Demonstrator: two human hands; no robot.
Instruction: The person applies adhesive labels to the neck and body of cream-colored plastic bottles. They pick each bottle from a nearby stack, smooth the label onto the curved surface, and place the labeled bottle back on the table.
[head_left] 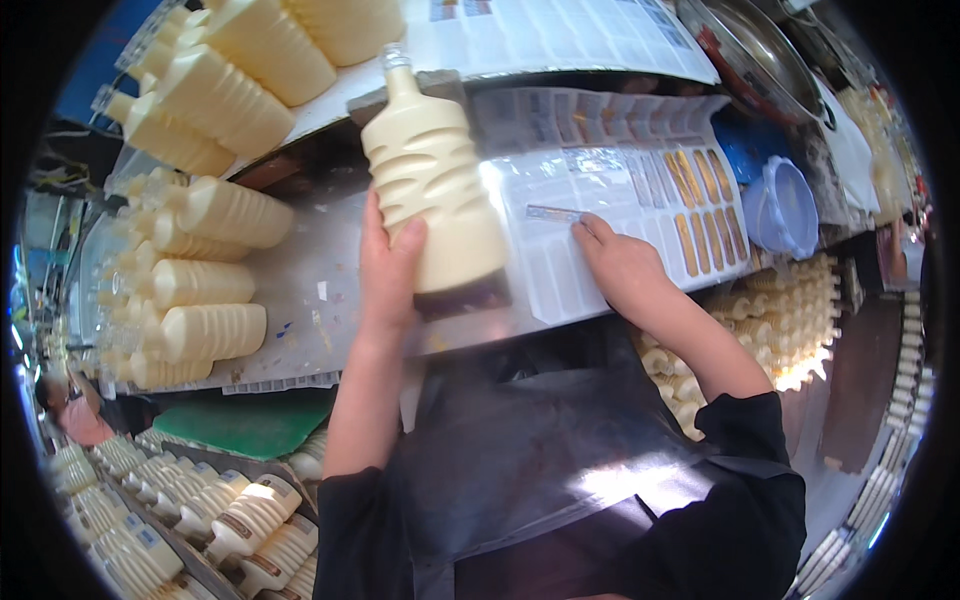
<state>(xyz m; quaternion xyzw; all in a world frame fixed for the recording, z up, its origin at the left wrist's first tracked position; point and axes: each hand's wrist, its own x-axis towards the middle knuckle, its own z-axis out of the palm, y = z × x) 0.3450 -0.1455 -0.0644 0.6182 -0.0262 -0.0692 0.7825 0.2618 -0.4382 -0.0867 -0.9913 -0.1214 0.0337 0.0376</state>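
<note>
My left hand (pixel 384 275) is wrapped round the lower side of a cream-coloured bottle (pixel 440 165) with a wavy raised pattern. The bottle stands nearly upright, its clear neck toward the far side and a dark block or shadow under its base. To the right, my right hand (pixel 628 268) pinches a narrow silvery strip (pixel 552 213) between thumb and fingertips, apart from the bottle. This strip is just over a white sticker sheet (pixel 555 275). Rows of gold strips (pixel 705 215) fill the sheet's right part, while its left part shows pale blank outlines.
Several cream bottles lie at the table's left (pixel 215 285), and more are on a raised shelf (pixel 225 90). A blue-violet plastic basin (pixel 782 210) is right of the sheet. A metal pan (pixel 755 60) sits at the far right. Many finished-looking bottles (pixel 250 520) fill crates lower left.
</note>
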